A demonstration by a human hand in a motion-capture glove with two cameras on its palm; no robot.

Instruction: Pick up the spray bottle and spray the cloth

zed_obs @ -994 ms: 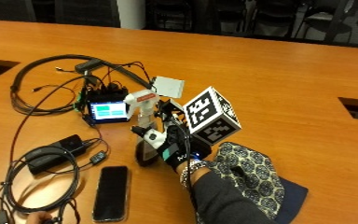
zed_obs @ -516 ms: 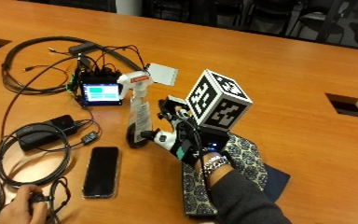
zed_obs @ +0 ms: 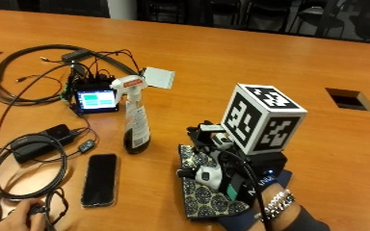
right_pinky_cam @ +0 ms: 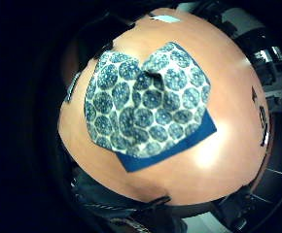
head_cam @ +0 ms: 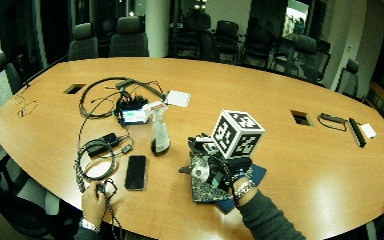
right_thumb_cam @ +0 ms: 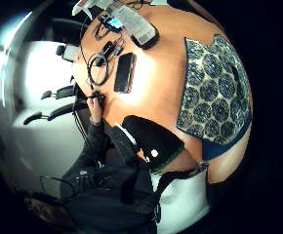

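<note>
— Two things matter; where are they?
— Spray bottle stands upright on the wooden surface, its white trigger head at the top and dark liquid low in the body. The patterned cloth lies flat on the same surface, near the bottle but apart from it, with a dark blue layer showing under its edge.

— And the gloved right hand?
— It hovers over the cloth, apart from the bottle. From the little-finger side palm view the cloth fills most of the picture, with a puckered fold near its middle. Whether the fingers are curled or straight I cannot tell, since the rig on the hand hides them, and I cannot tell whether it touches the cloth.

— What lies around them?
— A black phone lies flat near the bottle's base. Behind the bottle sits a small lit screen with cables looping off it, and a pale square card just beside the trigger head. The bare left hand rests at the surface's near edge among the cables.
</note>
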